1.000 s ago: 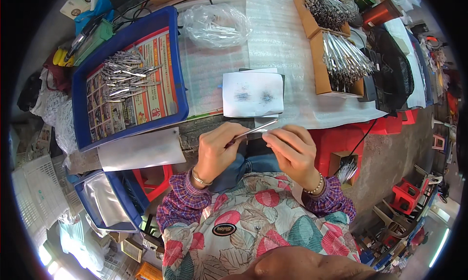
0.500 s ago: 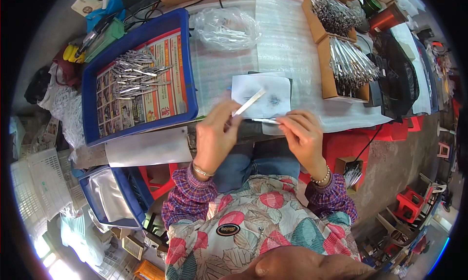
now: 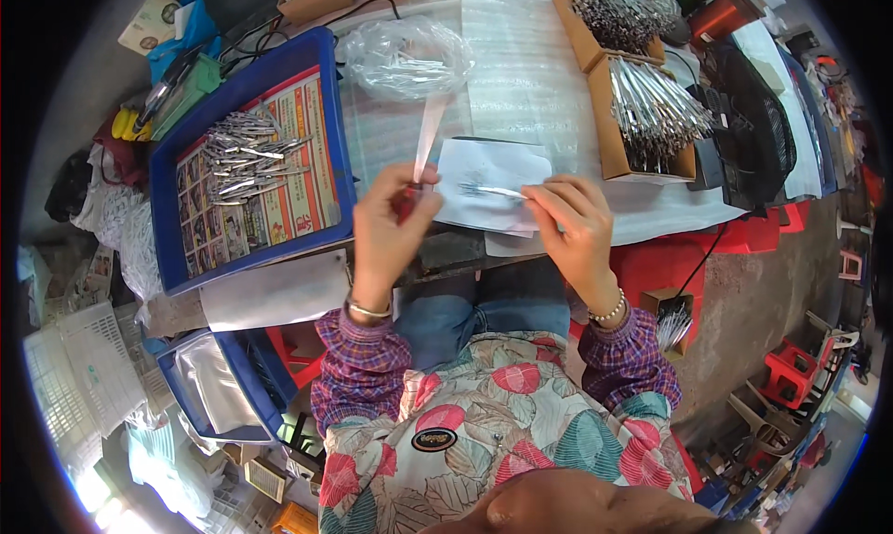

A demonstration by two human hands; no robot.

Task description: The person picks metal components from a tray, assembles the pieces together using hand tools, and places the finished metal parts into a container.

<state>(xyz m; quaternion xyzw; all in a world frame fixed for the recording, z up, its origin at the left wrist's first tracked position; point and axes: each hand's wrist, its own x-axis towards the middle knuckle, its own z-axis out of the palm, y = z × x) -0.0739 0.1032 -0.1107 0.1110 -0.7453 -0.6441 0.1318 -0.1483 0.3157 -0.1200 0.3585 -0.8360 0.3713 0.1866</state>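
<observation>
My left hand (image 3: 389, 225) is closed round a flat, pale strip tool (image 3: 430, 134); a bit of red shows within the grip, and the strip points up and away. Between thumb and fingers of my right hand (image 3: 575, 225) is a slim silvery metal piece (image 3: 500, 192). Its tip reaches left over a sheet of white paper (image 3: 502, 157), which carries dark specks near that tip. The strip and the metal piece are apart. Part of a dark flat thing shows beneath the paper's far edge.
On the left stands a blue tray (image 3: 346, 176) lined with newspaper, holding a heap of metal pieces (image 3: 246, 157). A clear plastic bag (image 3: 367, 46) with similar pieces lies beyond the paper. Cardboard boxes (image 3: 595, 115) full of slim metal pieces stand at the right, beside a black bag (image 3: 763, 134).
My left hand has moved left, and its strip has swung from leaning right to nearly upright. The metal piece in my right hand has come up over the paper.
</observation>
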